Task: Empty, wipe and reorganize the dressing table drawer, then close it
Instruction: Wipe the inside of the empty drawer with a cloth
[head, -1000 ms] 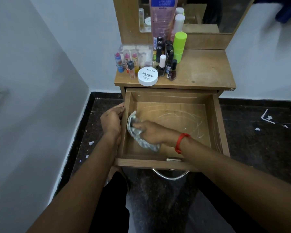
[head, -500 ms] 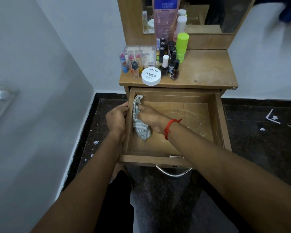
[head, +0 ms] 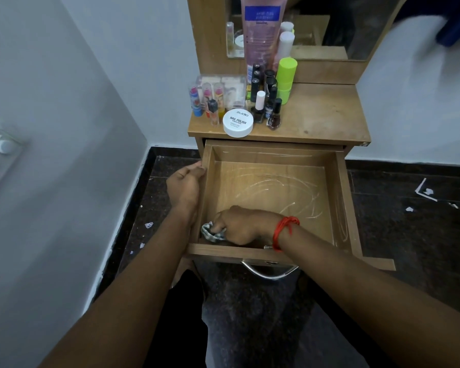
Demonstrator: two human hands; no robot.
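Head view: I see the right hand (head: 239, 225) low at centre frame, fingers curled round the cloth (head: 210, 232), pressing it into the front-left corner of the open drawer (head: 341, 197). The left hand (head: 185, 185) holds the drawer's left wall, fingers curled against it. Half a second ago the cloth was farther back along that wall.

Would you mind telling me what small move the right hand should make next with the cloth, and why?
Probably sweep the cloth rightward across the drawer floor: the right hand grips it bunched in the front-left corner, the left hand holds the drawer's left wall, and pale streaks mark the floor to the right.
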